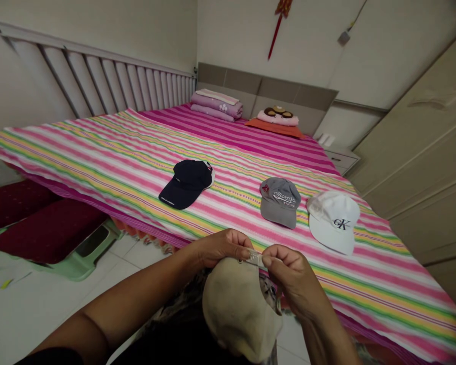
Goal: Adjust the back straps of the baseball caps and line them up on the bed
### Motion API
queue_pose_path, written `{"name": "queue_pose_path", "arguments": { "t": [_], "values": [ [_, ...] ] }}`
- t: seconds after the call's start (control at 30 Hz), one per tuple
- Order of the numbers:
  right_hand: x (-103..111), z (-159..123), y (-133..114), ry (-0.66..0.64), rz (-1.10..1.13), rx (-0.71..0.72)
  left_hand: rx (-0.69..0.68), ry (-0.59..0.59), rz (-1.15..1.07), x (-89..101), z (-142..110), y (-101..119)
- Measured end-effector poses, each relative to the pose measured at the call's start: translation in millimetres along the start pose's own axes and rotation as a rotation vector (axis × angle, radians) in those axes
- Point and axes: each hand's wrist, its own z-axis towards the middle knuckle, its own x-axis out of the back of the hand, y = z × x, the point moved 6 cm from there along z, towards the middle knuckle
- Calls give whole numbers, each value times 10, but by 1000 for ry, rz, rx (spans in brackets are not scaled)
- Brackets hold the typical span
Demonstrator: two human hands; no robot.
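Note:
A beige baseball cap (237, 304) hangs between my hands in front of my body, its back opening turned to the right. My left hand (226, 246) pinches one end of the cap's rear strap. At the strap's other end, my right hand (289, 271) grips with thumb and fingertips. On the bed beyond lie a navy cap (190, 177), a grey cap (280, 200) with lettering, and a white cap (332, 218) marked CK.
A striped sheet (99, 152) covers the bed. Folded purple bedding (216, 105) and a pink pillow (277, 119) rest by the headboard (266, 91). Dark red cushioned stools (53, 230) stand at left, a wardrobe (421, 137) and bedside cabinet (340, 159) at right.

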Motion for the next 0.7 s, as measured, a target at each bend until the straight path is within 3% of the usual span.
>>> {"name": "queue_pose_path", "arguments": {
  "t": [0.33,0.53,0.7],
  "values": [
    [-8,0,23,3,41,-5,-12,-15,-13,-31,0,3],
    [-53,18,131,-28,268,-62,-190,-188,75,-153,-65,105],
    [-44,23,210,-16,306,-82,-341,-106,167,-142,-104,139]
  ]
}}
